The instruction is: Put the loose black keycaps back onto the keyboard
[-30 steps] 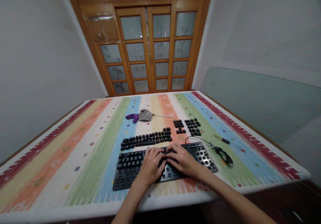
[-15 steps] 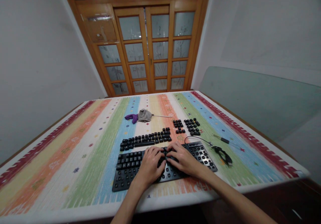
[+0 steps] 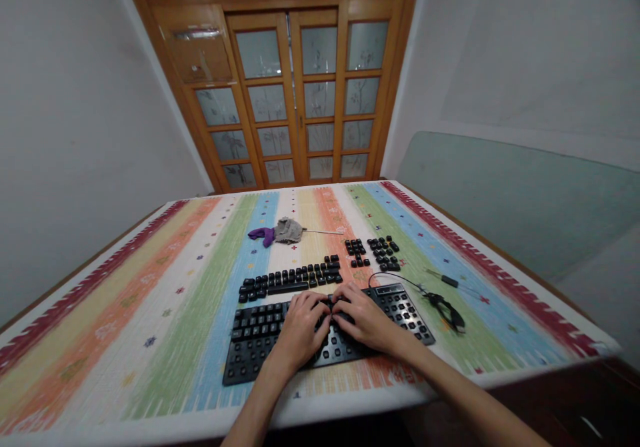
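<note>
A black keyboard lies near the table's front edge. Keycaps cover its upper left rows, while bare switches show along the lower left and on the right. My left hand rests over the keyboard's middle, fingers curled and closed. From the other side my right hand meets it, with bent, closed fingers. The fingertips of both come together at the upper middle of the board; whatever small thing is between them is hidden. Just behind the keyboard, loose black keycaps are laid out in rows.
More loose keycaps sit farther back at the right. A coiled black cable and a small dark-handled tool lie to the right. Behind the rows is a grey and purple cloth with a thin rod. A striped cloth covers the table.
Both hands stay at the same spot on the keyboard, with only a slight shift of the fingers. The view has moved very little.
</note>
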Demonstrator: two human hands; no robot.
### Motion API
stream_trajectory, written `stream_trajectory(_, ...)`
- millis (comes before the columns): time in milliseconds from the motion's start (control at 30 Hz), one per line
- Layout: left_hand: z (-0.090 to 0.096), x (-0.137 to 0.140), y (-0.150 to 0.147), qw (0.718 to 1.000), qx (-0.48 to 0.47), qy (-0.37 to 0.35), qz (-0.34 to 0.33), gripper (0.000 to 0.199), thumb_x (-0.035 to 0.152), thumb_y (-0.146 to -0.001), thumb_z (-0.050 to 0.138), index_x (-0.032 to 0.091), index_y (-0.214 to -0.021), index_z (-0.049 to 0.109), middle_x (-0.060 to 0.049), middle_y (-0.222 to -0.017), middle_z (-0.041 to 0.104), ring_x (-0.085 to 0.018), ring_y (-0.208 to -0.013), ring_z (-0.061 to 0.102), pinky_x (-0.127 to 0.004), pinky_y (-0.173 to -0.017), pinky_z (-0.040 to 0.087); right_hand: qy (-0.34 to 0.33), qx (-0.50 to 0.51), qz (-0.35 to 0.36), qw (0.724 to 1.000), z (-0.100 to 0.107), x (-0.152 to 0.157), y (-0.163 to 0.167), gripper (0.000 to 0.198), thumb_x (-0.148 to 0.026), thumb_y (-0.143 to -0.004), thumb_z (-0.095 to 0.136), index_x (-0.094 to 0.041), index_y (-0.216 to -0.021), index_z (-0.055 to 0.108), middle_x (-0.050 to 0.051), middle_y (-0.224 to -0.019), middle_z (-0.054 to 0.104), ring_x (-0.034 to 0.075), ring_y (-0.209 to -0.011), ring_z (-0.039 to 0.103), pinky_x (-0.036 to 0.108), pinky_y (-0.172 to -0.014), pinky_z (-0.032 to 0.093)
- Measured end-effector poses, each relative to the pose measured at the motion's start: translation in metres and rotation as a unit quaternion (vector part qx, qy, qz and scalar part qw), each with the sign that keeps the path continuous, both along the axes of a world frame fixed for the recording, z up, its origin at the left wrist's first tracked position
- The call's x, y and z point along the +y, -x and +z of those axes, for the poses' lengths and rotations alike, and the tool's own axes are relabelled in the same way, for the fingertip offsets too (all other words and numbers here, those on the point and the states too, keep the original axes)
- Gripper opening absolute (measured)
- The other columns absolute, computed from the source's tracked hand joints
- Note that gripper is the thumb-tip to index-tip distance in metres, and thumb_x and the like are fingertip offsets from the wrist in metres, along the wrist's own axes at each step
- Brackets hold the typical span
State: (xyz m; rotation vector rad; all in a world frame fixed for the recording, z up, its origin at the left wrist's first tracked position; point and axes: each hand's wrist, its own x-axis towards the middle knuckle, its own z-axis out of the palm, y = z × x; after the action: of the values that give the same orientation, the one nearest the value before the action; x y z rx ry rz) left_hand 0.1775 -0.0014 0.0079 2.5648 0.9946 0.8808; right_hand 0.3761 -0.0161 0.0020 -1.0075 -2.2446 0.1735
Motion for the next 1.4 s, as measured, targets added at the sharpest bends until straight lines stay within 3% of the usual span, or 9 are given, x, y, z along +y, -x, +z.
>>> stream_trajectory(200, -0.001, 0.002, -0.003, 1.000, 0.002, 0.015, -0.009, 0.015, 0.009, -0.085, 0.062, 0.021, -0.092, 0.067, -0.005, -0.112, 0.067, -0.025, -0.107, 0.057, -0.045, -0.095, 0.047, -0.008, -0.011, -0.001, 1.000, -0.007, 0.000, 0.003, 0.013, -0.011, -0.089, 0.057, -0.017, -0.096, 0.065, 0.009, -0.099, 0.060, 0.023, -0.097, 0.052, 0.040, -0.087, 0.050)
stream_trajectory(600, -0.003, 0.000, -0.003, 1.000, 0.028, -0.012, 0.007, 0.020, 0.009, -0.084, 0.063, 0.022, -0.098, 0.070, -0.006, -0.112, 0.067, -0.027, -0.107, 0.056, -0.048, -0.094, 0.049, -0.002, -0.001, -0.026, 1.000, -0.013, 0.001, 0.009, 0.012, -0.007, -0.083, 0.060, -0.017, -0.088, 0.065, 0.008, -0.096, 0.060, 0.023, -0.095, 0.053, 0.039, -0.086, 0.050)
stream_trajectory(800, -0.006, -0.003, -0.001, 1.000, 0.011, -0.019, 0.012, 0.013, 0.012, -0.088, 0.061, 0.021, -0.094, 0.068, -0.007, -0.110, 0.067, -0.026, -0.107, 0.057, -0.048, -0.094, 0.050, 0.002, -0.025, -0.019, 0.999, 0.004, 0.007, 0.001, 0.010, -0.013, -0.085, 0.062, -0.018, -0.080, 0.069, 0.008, -0.098, 0.061, 0.023, -0.096, 0.054, 0.038, -0.084, 0.049)
stream_trajectory(933, -0.009, -0.012, 0.003, 1.000, 0.000, -0.028, 0.005, 0.012, 0.015, -0.091, 0.059, 0.020, -0.097, 0.068, -0.008, -0.110, 0.068, -0.026, -0.108, 0.059, -0.048, -0.096, 0.050, -0.006, -0.014, -0.042, 0.999, 0.024, 0.034, -0.014, 0.013, -0.016, -0.088, 0.061, -0.018, -0.079, 0.071, 0.008, -0.097, 0.062, 0.023, -0.096, 0.054, 0.040, -0.087, 0.047)
stream_trajectory(1067, -0.011, -0.020, 0.007, 0.999, 0.006, -0.032, 0.010, 0.020, 0.017, -0.091, 0.060, 0.021, -0.109, 0.068, -0.008, -0.114, 0.067, -0.027, -0.111, 0.058, -0.049, -0.097, 0.050, -0.005, -0.031, -0.080, 0.996, 0.030, 0.079, -0.028, 0.011, -0.018, -0.086, 0.065, -0.020, -0.081, 0.074, 0.008, -0.095, 0.064, 0.023, -0.097, 0.056, 0.042, -0.090, 0.046)
stream_trajectory(1233, -0.014, -0.025, 0.010, 0.999, 0.024, -0.018, 0.013, 0.028, 0.019, -0.089, 0.063, 0.022, -0.117, 0.066, -0.009, -0.123, 0.065, -0.029, -0.116, 0.056, -0.052, -0.100, 0.048, 0.021, -0.065, -0.115, 0.991, 0.019, 0.127, -0.032, 0.009, -0.018, -0.083, 0.067, -0.018, -0.081, 0.076, 0.009, -0.094, 0.063, 0.024, -0.096, 0.057, 0.042, -0.092, 0.045)
stream_trajectory(1400, -0.013, -0.027, 0.012, 1.000, 0.022, -0.006, 0.012, 0.030, 0.019, -0.089, 0.065, 0.023, -0.119, 0.066, -0.009, -0.126, 0.064, -0.029, -0.118, 0.055, -0.054, -0.103, 0.046, 0.033, -0.091, -0.121, 0.988, 0.003, 0.150, -0.027, 0.010, -0.017, -0.083, 0.066, -0.015, -0.082, 0.076, 0.009, -0.091, 0.062, 0.024, -0.095, 0.055, 0.040, -0.091, 0.045)
